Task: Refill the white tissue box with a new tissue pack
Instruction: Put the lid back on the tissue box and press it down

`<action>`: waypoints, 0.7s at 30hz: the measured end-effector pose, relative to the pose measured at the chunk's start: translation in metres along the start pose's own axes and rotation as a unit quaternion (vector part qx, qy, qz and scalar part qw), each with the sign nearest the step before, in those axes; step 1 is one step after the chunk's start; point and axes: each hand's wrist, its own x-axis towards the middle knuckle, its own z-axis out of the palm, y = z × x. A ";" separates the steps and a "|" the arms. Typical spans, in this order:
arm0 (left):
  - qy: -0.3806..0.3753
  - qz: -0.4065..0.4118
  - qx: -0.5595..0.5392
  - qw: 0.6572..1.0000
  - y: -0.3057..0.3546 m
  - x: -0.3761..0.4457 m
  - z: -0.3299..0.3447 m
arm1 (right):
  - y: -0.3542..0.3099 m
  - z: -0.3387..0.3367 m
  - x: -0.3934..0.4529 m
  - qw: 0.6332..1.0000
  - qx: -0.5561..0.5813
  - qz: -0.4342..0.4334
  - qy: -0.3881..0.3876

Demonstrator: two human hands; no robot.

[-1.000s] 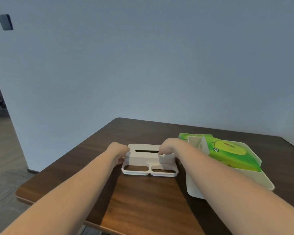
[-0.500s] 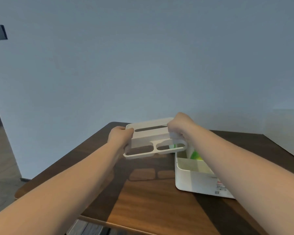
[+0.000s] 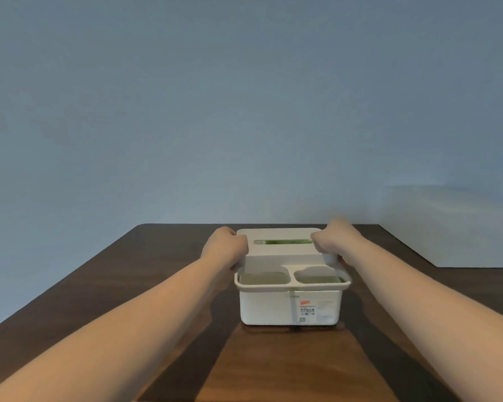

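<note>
Wooden table point(image 3: 273, 367): lid point(image 3: 285, 252) on tissue box point(image 3: 288, 309), left hand point(image 3: 224, 246), right hand point(image 3: 333, 242) gripping ends.

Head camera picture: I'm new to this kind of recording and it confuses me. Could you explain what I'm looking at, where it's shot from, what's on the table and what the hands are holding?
There is no machine here. A person wears a wide-angle camera on the head, so you look forward and down along their two bare arms.

On the dark wooden table stands a white tissue box with a small label on its front. Its white lid sits on top; it has a long slot at the back and two rounded openings at the front. Green shows through the slot, which is the tissue pack inside.

The left hand grips the lid's left end and the right hand grips its right end. It looks as though they are setting the lid onto the box. Whether it is fully seated I cannot tell.

Behind is a plain wall.
</note>
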 end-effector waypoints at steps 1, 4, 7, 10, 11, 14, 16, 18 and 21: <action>-0.003 -0.001 0.007 1.000 0.001 0.000 0.004 | 0.004 0.001 0.003 1.000 0.002 0.003 -0.001; 0.001 -0.008 0.020 1.000 -0.001 0.001 0.011 | 0.011 0.006 0.008 1.000 -0.013 0.009 -0.016; 0.002 -0.013 0.021 1.000 -0.003 0.005 0.016 | 0.014 0.012 0.015 0.998 -0.047 0.008 -0.032; 0.000 -0.018 0.012 1.000 -0.005 0.008 0.020 | 0.016 0.016 0.022 0.997 -0.069 0.004 -0.038; 0.005 -0.020 0.009 1.000 -0.006 0.009 0.022 | 0.017 0.017 0.024 0.997 -0.071 0.004 -0.040; 0.021 -0.023 0.013 0.999 -0.005 0.013 0.025 | 0.021 0.019 0.028 0.997 -0.055 0.012 -0.044; 0.017 -0.024 0.028 0.999 -0.004 0.014 0.024 | 0.022 0.022 0.030 0.998 -0.053 0.013 -0.043; 0.013 -0.025 0.050 0.998 -0.004 0.016 0.023 | 0.021 0.024 0.030 0.997 -0.064 0.013 -0.045; 0.015 -0.027 0.072 0.997 -0.004 0.019 0.024 | 0.023 0.027 0.030 0.997 -0.055 0.016 -0.044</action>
